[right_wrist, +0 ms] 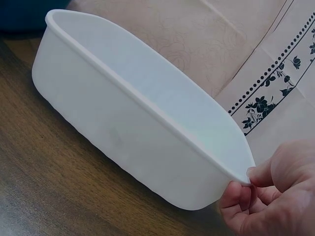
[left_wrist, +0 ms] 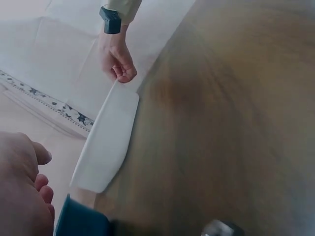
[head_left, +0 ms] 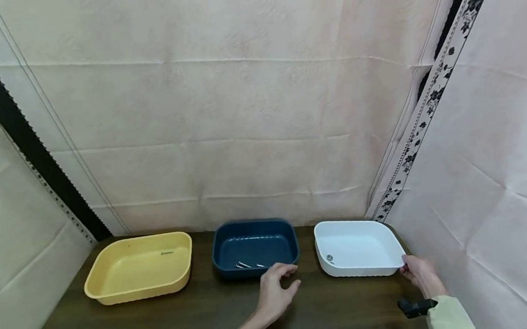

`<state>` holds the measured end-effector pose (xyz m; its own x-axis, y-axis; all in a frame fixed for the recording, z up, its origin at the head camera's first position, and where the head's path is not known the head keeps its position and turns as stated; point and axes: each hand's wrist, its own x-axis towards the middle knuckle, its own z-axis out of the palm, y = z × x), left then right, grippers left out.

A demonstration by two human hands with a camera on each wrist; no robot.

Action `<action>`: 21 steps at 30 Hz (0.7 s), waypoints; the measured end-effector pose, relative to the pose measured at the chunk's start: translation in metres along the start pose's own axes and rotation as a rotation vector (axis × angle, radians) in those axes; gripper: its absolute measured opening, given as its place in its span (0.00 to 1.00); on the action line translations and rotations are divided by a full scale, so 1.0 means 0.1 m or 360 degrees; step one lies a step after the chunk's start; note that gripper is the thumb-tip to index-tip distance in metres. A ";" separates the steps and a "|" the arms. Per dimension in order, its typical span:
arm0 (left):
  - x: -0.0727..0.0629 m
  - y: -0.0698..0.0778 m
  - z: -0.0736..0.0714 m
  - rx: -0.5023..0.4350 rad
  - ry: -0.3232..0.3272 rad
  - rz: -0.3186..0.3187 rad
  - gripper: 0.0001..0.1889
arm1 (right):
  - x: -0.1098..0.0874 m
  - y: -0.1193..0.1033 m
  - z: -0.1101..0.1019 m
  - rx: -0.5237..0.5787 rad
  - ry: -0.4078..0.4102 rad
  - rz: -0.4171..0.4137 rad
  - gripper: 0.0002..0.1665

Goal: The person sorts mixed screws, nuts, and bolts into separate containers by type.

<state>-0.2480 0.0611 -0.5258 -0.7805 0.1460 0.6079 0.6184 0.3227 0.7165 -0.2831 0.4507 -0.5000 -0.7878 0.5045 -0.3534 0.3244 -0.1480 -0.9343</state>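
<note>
My right hand (head_left: 419, 274) pinches the right rim of a white tray (right_wrist: 118, 128) between thumb and fingers. Inside that tray, near its front left corner, lies a small shiny metal piece (head_left: 329, 258). My left hand (head_left: 276, 292) is by the front right corner of a dark blue tray (head_left: 258, 227), its fingers bent loosely over the rim and the thumb held apart. Nothing shows between them. A few silver screws (head_left: 243, 265) lie on the blue tray's floor, partly beside the left hand. In the left wrist view, my left hand (left_wrist: 19, 182) is cut off by the frame edge.
A yellow tray (head_left: 138, 285) with a thin dark piece (head_left: 166, 253) in it stands at the left. All three trays stand on a dark wooden table (head_left: 326, 314). Pale cloth walls (head_left: 249, 106) enclose the back and both sides.
</note>
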 end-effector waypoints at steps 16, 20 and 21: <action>-0.67 -0.34 -0.56 0.0143 -0.0097 -0.0481 0.16 | 0.01 -0.02 0.01 0.0018 0.0005 -0.0044 0.07; -0.77 -0.40 -0.61 0.0167 -0.0129 -0.0472 0.16 | 0.02 -0.01 0.01 -0.0018 0.0043 -0.0018 0.05; -0.79 -0.42 -0.61 0.0174 -0.0136 -0.0470 0.16 | 0.02 -0.01 0.02 -0.0024 0.0057 -0.0003 0.05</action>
<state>-0.2063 -0.0212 -0.5827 -0.9324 0.1078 0.3449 0.3543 0.4607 0.8138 -0.2859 0.4506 -0.5000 -0.7693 0.5350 -0.3492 0.3307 -0.1342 -0.9341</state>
